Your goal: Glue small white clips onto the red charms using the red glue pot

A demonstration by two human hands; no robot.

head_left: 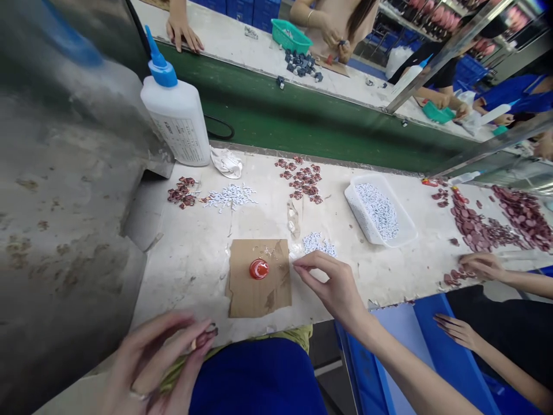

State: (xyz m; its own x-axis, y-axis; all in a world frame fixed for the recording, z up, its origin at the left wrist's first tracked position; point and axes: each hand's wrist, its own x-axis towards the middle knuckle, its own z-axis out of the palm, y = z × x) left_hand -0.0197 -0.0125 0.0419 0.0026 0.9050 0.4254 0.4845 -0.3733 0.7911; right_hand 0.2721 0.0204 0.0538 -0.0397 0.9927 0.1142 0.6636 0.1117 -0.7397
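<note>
L hand (151, 360), nearest cam at bench edge: fingers curled, pinching small dark red piece (206, 337). R hand (332, 285): thumb + index closed to a pinch just right of cardboard scrap (259, 294), other fingers loosely curled; couldn't tell if it held anything, prob. a tiny bit at most.

On the cardboard: glossy red domed piece (259, 268). Just beyond R fingertips: loose white bits (318, 245), clear plastic scrap (294, 219) nearby. Further: dark red pieces (302, 181), 2nd dark red cluster (182, 192), white bits pile (228, 197), white plastic tray (380, 210) of white bits. Glue bottle (175, 121), blue nozzle, stood upright at back by grey machine housing (64, 173).

Risks: L pinch on small part looked thin, a slip could drop it off bench edge. R wrist/fingers near loose white bits, a brush would mix them w/ red piles. Bottle knocked = spill on parts.

Co-worker's hands (481, 265) at far right, by red pile. Others across bench.
</note>
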